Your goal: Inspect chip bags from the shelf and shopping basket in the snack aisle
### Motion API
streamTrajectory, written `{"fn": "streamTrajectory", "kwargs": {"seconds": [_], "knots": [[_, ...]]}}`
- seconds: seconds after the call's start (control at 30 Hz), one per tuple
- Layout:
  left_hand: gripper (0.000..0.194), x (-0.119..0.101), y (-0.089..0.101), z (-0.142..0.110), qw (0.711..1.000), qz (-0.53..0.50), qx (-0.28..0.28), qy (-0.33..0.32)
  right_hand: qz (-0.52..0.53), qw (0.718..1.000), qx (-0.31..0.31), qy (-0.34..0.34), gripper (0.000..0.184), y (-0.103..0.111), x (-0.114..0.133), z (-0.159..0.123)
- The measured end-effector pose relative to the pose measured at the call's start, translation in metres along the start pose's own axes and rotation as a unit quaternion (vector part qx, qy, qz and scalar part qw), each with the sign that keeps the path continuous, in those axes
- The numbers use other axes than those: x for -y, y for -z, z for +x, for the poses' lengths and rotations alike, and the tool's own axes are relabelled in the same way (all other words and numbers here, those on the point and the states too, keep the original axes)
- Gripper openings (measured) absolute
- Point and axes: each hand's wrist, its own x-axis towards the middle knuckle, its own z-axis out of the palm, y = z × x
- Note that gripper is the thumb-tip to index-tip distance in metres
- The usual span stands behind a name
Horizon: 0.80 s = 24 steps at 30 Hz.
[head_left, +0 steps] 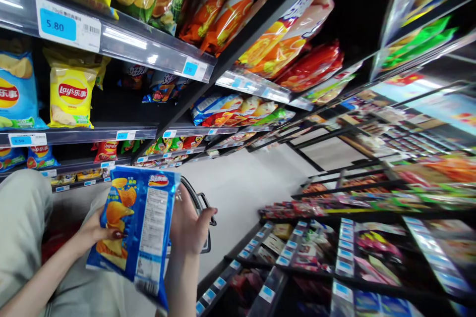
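A blue bag of potato chips is held in front of me, its printed back panel turned toward the camera. My left hand grips the bag's left edge, thumb across the front. My right hand holds the bag's right edge from behind, fingers curled round it. Beyond the right hand shows the black wire frame and handle of a basket or cart.
On the left stand shelves of chip bags with blue price tags, one reading 5.80. Lower racks of snack packets fill the right. A pale aisle floor runs between them. My light trousers show at lower left.
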Motion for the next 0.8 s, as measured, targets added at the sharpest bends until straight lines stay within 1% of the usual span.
{"fn": "streamTrajectory", "kwargs": {"seconds": [0.07, 0.1, 0.13, 0.23, 0.3, 0.37, 0.47, 0.5, 0.57, 0.63, 0.67, 0.7, 0.73, 0.77, 0.8], "knots": [[0.073, -0.002, 0.001, 0.004, 0.999, 0.008, -0.046, -0.028, 0.023, 0.994, 0.086, -0.061, 0.098, 0.005, -0.005, -0.011], [0.074, -0.002, 0.002, 0.006, 0.998, 0.007, -0.062, -0.034, 0.02, 0.989, 0.12, -0.088, 0.097, 0.007, -0.01, -0.018], [0.075, -0.001, 0.003, 0.008, 0.997, 0.007, -0.073, -0.037, 0.005, 0.985, 0.137, -0.107, 0.094, 0.009, -0.016, -0.025], [0.072, 0.003, 0.008, 0.01, 0.996, 0.017, -0.084, -0.039, -0.029, 0.981, 0.127, -0.147, 0.075, 0.007, -0.032, -0.044], [0.071, 0.005, 0.012, 0.01, 0.995, 0.036, -0.082, -0.042, -0.009, 0.979, 0.11, -0.173, 0.071, 0.001, -0.039, -0.052], [0.071, 0.005, 0.016, 0.011, 0.995, 0.053, -0.076, -0.04, 0.013, 0.978, 0.099, -0.184, 0.07, -0.004, -0.042, -0.057], [0.075, 0.006, 0.022, 0.012, 0.996, 0.069, -0.056, -0.028, 0.011, 0.982, 0.087, -0.168, 0.065, -0.008, -0.042, -0.059], [0.079, 0.007, 0.024, 0.013, 0.994, 0.086, -0.06, -0.032, 0.002, 0.984, 0.083, -0.159, 0.063, -0.008, -0.041, -0.06], [0.087, 0.011, 0.026, 0.016, 0.981, 0.152, -0.096, -0.073, -0.03, 0.989, 0.063, -0.131, 0.059, -0.008, -0.041, -0.06], [0.088, 0.016, 0.024, 0.017, 0.949, 0.236, -0.155, -0.141, -0.104, 0.99, 0.02, -0.094, 0.058, -0.011, -0.043, -0.062], [0.085, 0.019, 0.022, 0.016, 0.932, 0.27, -0.176, -0.168, -0.157, 0.985, -0.015, -0.072, 0.06, -0.015, -0.045, -0.063], [0.08, 0.021, 0.02, 0.015, 0.922, 0.29, -0.181, -0.182, -0.216, 0.974, -0.051, -0.047, 0.062, -0.02, -0.048, -0.065], [0.076, 0.022, 0.016, 0.014, 0.922, 0.293, -0.171, -0.185, -0.274, 0.958, -0.082, -0.018, 0.064, -0.026, -0.051, -0.068], [0.074, 0.023, 0.012, 0.012, 0.93, 0.282, -0.149, -0.182, -0.325, 0.94, -0.103, 0.013, 0.065, -0.034, -0.054, -0.071], [0.073, 0.022, 0.009, 0.01, 0.942, 0.258, -0.122, -0.177, -0.365, 0.924, -0.109, 0.045, 0.065, -0.042, -0.058, -0.076]]}}
